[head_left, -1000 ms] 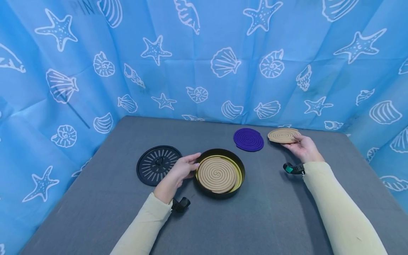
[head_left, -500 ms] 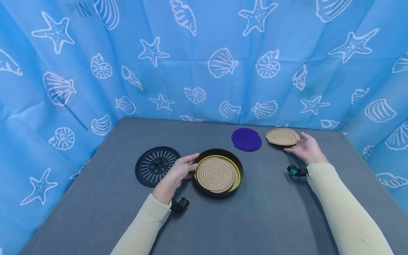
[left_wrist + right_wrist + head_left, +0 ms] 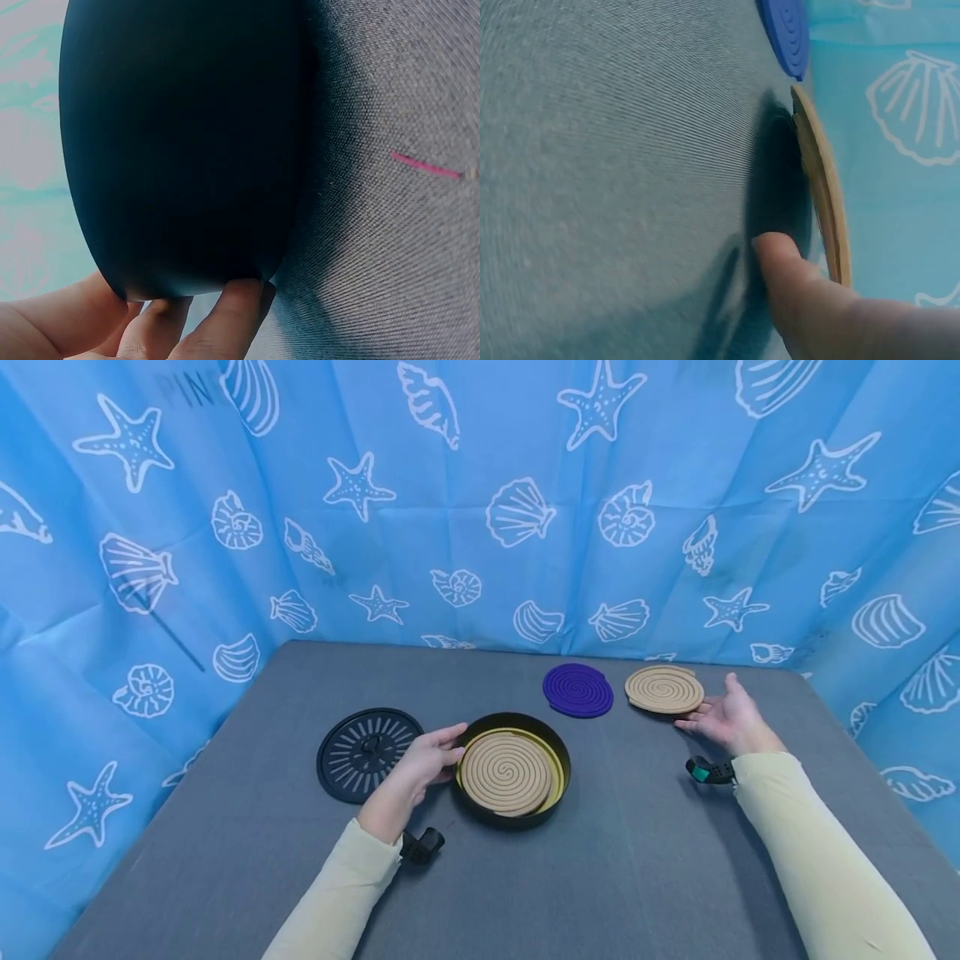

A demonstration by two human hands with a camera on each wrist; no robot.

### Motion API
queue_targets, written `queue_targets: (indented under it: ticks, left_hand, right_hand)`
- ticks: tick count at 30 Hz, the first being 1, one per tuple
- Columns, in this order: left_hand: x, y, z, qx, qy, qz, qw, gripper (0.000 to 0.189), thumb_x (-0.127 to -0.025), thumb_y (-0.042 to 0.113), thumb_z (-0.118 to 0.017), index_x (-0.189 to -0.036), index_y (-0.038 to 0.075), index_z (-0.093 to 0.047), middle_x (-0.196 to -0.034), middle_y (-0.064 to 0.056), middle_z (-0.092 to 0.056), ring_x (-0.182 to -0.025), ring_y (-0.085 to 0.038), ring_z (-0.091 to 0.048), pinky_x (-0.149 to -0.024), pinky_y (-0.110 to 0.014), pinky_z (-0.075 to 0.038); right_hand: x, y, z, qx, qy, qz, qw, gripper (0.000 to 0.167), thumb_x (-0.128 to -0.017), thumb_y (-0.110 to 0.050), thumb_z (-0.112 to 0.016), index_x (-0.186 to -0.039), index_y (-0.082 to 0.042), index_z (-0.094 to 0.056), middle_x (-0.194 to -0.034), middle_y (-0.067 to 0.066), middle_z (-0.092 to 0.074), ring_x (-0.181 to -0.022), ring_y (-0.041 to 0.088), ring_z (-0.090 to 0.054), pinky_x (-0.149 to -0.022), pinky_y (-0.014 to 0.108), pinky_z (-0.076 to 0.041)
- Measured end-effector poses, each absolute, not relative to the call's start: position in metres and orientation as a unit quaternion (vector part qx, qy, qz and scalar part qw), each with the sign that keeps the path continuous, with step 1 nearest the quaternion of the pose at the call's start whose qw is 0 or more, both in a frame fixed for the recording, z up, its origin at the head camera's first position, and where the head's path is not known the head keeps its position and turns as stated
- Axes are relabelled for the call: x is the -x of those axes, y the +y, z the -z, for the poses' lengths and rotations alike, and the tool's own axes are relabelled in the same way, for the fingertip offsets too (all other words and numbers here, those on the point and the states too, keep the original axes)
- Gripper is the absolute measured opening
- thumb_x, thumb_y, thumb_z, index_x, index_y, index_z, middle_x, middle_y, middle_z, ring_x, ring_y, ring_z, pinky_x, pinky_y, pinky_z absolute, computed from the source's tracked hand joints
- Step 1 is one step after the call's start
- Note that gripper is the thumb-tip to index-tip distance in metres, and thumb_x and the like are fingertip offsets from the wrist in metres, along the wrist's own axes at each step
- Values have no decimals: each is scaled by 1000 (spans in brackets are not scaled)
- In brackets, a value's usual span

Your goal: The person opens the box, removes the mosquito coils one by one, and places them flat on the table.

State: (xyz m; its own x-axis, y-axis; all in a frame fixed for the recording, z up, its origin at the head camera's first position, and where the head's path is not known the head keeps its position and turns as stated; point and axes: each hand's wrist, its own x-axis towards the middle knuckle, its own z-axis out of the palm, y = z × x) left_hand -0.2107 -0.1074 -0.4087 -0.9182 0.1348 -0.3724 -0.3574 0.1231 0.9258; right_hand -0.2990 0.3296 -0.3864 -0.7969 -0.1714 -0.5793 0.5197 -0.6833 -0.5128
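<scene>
My left hand (image 3: 429, 760) grips the left side of a round black mosquito coil tin (image 3: 564, 777), thumb at its rim and fingers along its wall. Inside the tin, a tan mosquito coil (image 3: 506, 774) lies off-centre over a yellow ring (image 3: 558, 782). At the back right, the fingers of my right hand (image 3: 727, 718) reach under the near right edge of another tan mosquito coil (image 3: 664, 689), with the thumb raised away from it. This coil casts a dark shadow beneath its edge in the right wrist view. To its left lies a purple mosquito coil (image 3: 577, 690).
A black slotted lid (image 3: 360, 752) lies left of the tin, partly behind my left hand. Everything rests on a grey cloth-covered table (image 3: 600, 877). A blue shell-patterned curtain (image 3: 450, 527) hangs behind it. A short pink thread (image 3: 426, 165) lies near the tin.
The right thumb has come off the tan coil's top and the hand has shifted right and slightly nearer. That coil has settled flatter. The left hand stays on the tin.
</scene>
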Motion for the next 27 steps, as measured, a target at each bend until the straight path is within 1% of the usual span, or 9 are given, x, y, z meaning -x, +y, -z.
queue_targets:
  ticks: [5, 10, 14, 27]
  left_hand:
    - [209, -109, 408, 77, 724, -659, 188, 46, -102, 8, -48, -147, 17, -44, -151, -13, -40, -133, -36, -42, -107, -51, -37]
    - [210, -108, 408, 79, 720, -664, 186, 46, -102, 7, -48, -147, 16, -44, -151, -14, -39, -135, -33, -39, -107, -51, -37]
    - [210, -107, 408, 78, 720, -665, 184, 46, -101, 6, -48, -147, 15, -45, -151, -14, -39, -136, -32, -39, -107, -51, -37]
    - [210, -108, 410, 75, 724, -661, 183, 46, -102, 7, -48, -147, 16, -45, -151, -14, -39, -136, -33, -39, -107, -51, -38]
  right_hand:
    - [298, 332, 382, -235, 362, 877, 210, 82, -86, -72, -2, -136, -23, 41, -145, -9, 41, -136, 10, 31, -115, 36, 13]
    - [294, 335, 382, -228, 354, 883, 208, 81, -85, -73, -1, -134, -25, 42, -143, -10, 44, -135, 10, 33, -114, 35, 15]
    - [288, 339, 383, -224, 339, 891, 201, 81, -85, -74, -3, -134, -27, 42, -142, -11, 45, -135, 10, 33, -114, 35, 15]
    - [268, 347, 389, -187, 311, 909, 205, 79, -87, -71, -2, -133, -27, 44, -144, -9, 45, -138, 12, 30, -114, 33, 14]
